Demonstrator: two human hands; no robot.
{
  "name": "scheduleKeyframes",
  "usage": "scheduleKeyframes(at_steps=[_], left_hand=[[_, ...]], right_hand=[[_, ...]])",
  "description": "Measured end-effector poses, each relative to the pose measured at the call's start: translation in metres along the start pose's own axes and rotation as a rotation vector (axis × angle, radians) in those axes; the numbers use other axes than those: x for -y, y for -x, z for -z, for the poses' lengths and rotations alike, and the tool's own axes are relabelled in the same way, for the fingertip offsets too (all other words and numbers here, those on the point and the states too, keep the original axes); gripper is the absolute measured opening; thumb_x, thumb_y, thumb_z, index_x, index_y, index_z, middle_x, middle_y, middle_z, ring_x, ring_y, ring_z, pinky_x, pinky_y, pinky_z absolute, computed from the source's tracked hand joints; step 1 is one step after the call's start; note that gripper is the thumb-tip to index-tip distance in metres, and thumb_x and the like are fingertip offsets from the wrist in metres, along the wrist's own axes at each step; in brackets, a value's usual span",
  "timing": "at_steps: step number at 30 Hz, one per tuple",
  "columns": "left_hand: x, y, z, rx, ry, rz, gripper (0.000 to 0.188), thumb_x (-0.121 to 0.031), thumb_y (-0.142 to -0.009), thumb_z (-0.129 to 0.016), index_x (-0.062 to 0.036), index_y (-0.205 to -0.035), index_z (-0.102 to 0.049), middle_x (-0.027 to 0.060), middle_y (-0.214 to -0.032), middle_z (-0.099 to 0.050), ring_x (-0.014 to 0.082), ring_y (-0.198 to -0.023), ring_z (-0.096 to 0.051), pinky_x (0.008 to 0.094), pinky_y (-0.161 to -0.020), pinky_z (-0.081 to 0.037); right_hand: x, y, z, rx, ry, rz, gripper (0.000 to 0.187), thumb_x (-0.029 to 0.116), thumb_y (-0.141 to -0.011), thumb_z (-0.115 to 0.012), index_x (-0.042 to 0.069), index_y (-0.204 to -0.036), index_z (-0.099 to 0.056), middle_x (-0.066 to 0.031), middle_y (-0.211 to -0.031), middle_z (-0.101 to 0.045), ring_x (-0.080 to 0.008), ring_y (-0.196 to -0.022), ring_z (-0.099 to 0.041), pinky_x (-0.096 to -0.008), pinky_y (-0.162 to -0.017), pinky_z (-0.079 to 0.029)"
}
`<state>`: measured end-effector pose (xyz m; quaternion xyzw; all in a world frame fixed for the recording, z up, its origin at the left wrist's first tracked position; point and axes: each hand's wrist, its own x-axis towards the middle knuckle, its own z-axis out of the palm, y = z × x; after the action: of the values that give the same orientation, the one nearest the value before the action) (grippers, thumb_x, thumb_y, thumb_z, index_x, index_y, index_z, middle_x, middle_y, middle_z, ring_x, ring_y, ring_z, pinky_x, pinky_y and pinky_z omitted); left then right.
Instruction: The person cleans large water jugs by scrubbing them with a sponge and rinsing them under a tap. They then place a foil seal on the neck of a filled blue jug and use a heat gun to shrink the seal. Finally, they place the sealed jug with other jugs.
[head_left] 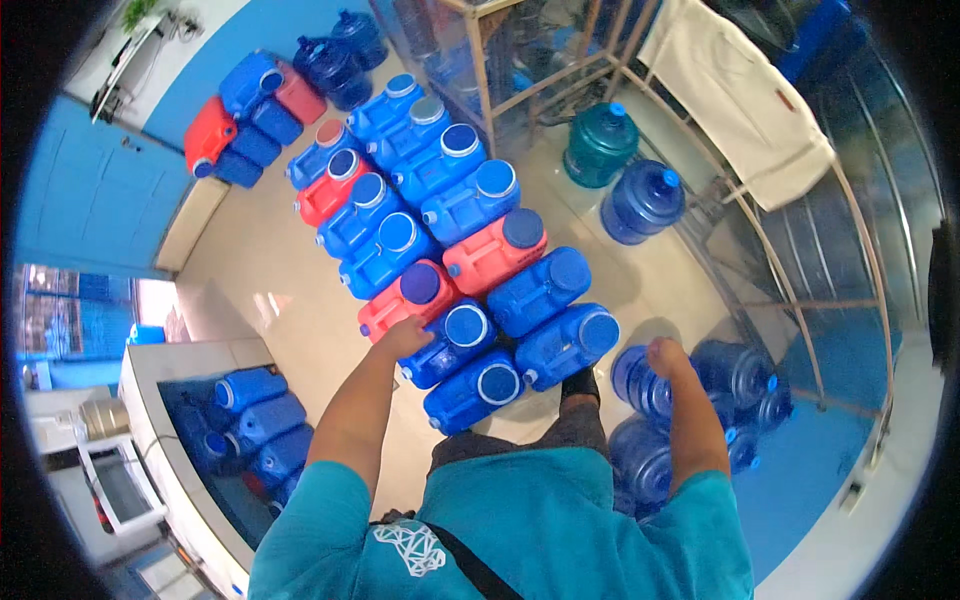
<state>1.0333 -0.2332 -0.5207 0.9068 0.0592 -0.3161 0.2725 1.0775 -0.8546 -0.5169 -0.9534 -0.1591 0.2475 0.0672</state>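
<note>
Rows of blue and red water jugs with round caps stand close together on the floor ahead. My left hand (403, 339) reaches over the near left side of the group, fingers partly stretched out, at the edge between a red jug (395, 309) and a blue jug (447, 347); whether it touches either is unclear. The nearest blue jug (470, 392) stands by my legs, beside another blue jug (560, 350). Off to the right, my right hand (664, 355) is loosely curled with nothing visible in it, above round blue water bottles (640, 385).
A teal bottle (600, 148) and a blue bottle (643, 203) stand near a wooden-framed enclosure (735, 190) at right. Stacked jugs (255, 115) and dark blue bottles (335, 70) are at the far left. More jugs (265, 420) fill a counter's recess (150, 390).
</note>
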Motion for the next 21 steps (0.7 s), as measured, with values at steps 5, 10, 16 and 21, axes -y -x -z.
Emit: scheduleKeyframes(at_steps=[5,10,16,21], left_hand=[[-0.047,-0.093,-0.018,-0.010,0.015,-0.006,0.060,-0.040,-0.084,-0.067,0.0029,-0.125,-0.058,0.0222,-0.114,-0.066,0.0383,-0.108,-0.063,0.0445,-0.094,-0.050],[-0.065,-0.167,-0.035,-0.069,0.173,0.040,0.059,-0.036,-0.083,-0.070,0.0006,-0.127,-0.057,0.0230,-0.124,-0.062,0.0377,-0.116,-0.059,0.0432,-0.099,-0.048],[-0.060,-0.223,-0.042,-0.073,-0.059,-0.054,0.071,-0.038,-0.082,-0.071,-0.0090,-0.142,-0.046,0.0216,-0.139,-0.052,0.0381,-0.131,-0.048,0.0520,-0.106,-0.040],[-0.084,-0.257,-0.041,-0.032,-0.301,0.145,0.085,-0.038,-0.081,-0.070,-0.0120,-0.151,-0.030,0.0174,-0.154,-0.032,0.0403,-0.145,-0.022,0.0671,-0.111,-0.021]], right_hand=[[0.033,-0.140,0.008,-0.059,-0.407,-0.116,0.022,0.023,-0.082,-0.060,0.004,-0.087,-0.069,-0.0233,-0.097,-0.068,-0.0428,-0.097,-0.062,-0.0496,-0.085,-0.051],[0.085,-0.191,-0.055,-0.064,-0.508,0.041,0.031,0.025,-0.085,-0.063,0.001,-0.104,-0.068,-0.0248,-0.111,-0.065,-0.0421,-0.104,-0.062,-0.0478,-0.093,-0.049],[0.109,-0.179,-0.082,0.126,-0.596,-0.053,0.036,0.022,-0.085,-0.066,-0.001,-0.113,-0.065,-0.0267,-0.115,-0.063,-0.0409,-0.110,-0.059,-0.0452,-0.099,-0.046],[0.082,-0.237,-0.068,-0.162,-0.576,0.011,0.042,0.018,-0.085,-0.065,-0.005,-0.120,-0.059,-0.0283,-0.119,-0.059,-0.0427,-0.115,-0.056,-0.0459,-0.101,-0.045]])
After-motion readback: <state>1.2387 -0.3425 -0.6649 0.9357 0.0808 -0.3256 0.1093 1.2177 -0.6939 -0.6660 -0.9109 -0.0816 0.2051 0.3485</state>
